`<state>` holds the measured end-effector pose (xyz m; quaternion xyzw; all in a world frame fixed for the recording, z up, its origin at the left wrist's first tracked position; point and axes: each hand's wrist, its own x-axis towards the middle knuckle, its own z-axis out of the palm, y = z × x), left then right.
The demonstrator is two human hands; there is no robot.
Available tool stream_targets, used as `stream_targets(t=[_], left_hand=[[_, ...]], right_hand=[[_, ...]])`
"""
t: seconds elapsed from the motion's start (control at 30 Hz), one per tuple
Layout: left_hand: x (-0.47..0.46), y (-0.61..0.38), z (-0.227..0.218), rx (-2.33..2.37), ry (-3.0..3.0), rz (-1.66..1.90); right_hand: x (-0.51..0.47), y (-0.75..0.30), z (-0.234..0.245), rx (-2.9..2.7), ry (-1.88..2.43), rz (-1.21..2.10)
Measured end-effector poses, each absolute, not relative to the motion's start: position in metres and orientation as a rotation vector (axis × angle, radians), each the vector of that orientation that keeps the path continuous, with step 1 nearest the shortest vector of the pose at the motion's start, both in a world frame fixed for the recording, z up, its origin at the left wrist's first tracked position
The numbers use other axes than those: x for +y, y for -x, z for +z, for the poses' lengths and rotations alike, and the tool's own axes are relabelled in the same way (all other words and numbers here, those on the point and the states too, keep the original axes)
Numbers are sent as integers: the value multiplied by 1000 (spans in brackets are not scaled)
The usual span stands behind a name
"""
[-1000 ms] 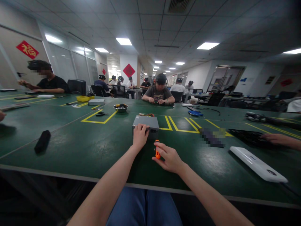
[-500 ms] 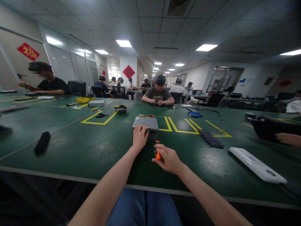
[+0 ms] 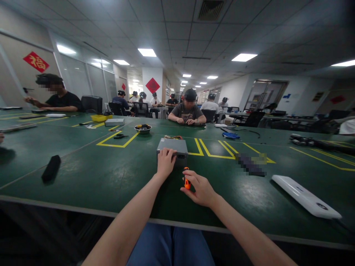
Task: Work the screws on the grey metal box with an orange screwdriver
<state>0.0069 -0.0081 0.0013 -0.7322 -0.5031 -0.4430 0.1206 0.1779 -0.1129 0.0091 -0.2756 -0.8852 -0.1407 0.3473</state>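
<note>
My left hand (image 3: 165,162) rests on the near end of a flat grey metal box (image 3: 172,146), likely a power supply, with its fingers curled over the top edge. My right hand (image 3: 201,189) sits just to the right and nearer me, gripping a small orange-handled tool (image 3: 186,181), perhaps a screwdriver. Its tip is hidden from this view. The box lies flat on a green workbench (image 3: 91,173).
A steel bowl (image 3: 142,128) of small parts, black scissors (image 3: 121,136), a black pouch (image 3: 51,168) and a long white case (image 3: 305,196) lie on the bench, along with a pixelated object (image 3: 251,164). Several co-workers (image 3: 189,111) sit around it.
The orange tool has turned slightly in my right hand. A co-worker's hand and a black object have left the right side of the view.
</note>
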Motion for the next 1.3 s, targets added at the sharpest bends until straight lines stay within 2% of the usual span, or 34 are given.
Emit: stream_targets(t=[0.13, 0.33, 0.57, 0.8, 1.1, 1.3], left_hand=[[-8, -7, 1, -1461, 2143, -1296], [-10, -7, 3, -1470, 2146, -1300], [-9, -6, 2, -1475, 2153, -1289], [-9, -8, 2, -1484, 2149, -1287], [-10, -7, 3, -1482, 2153, -1276], [-9, -8, 3, -1489, 2151, -1284]], right_hand=[[-115, -180, 12, -2352, 737, -315], [-114, -177, 8, -2346, 740, -464], [-114, -179, 8, -2336, 735, -308], [-114, -174, 9, -2432, 747, -506], [-114, -177, 7, -2344, 762, -421], [-117, -174, 12, -2443, 730, -546]])
